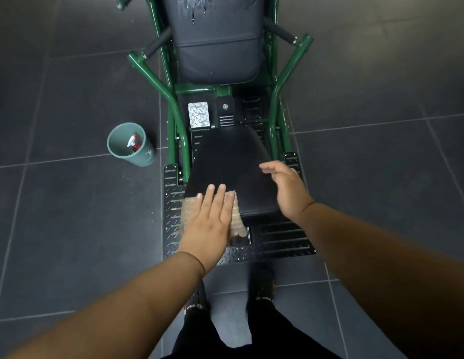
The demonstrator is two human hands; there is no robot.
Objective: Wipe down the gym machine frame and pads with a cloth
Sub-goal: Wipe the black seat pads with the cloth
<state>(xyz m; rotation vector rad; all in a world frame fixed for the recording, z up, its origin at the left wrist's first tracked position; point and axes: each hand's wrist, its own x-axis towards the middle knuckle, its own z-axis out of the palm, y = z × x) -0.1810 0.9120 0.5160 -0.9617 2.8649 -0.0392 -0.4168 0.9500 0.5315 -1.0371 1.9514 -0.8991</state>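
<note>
A green-framed gym machine [174,110] stands in front of me with a black seat pad [231,161] low down and a black back pad [218,47] beyond it. My left hand [210,218] presses flat, fingers straight, on a beige cloth [236,216] at the seat pad's near left corner. The cloth hangs over the pad's edge onto the black tread plate [282,239]. My right hand [285,187] hovers over the pad's right edge with its fingers relaxed and holds nothing.
A green bucket [122,146] with a red spray bottle [135,143] inside stands on the dark tiled floor left of the machine. Black foam handles [158,44] stick out on both sides of the back pad. My feet are just behind the tread plate.
</note>
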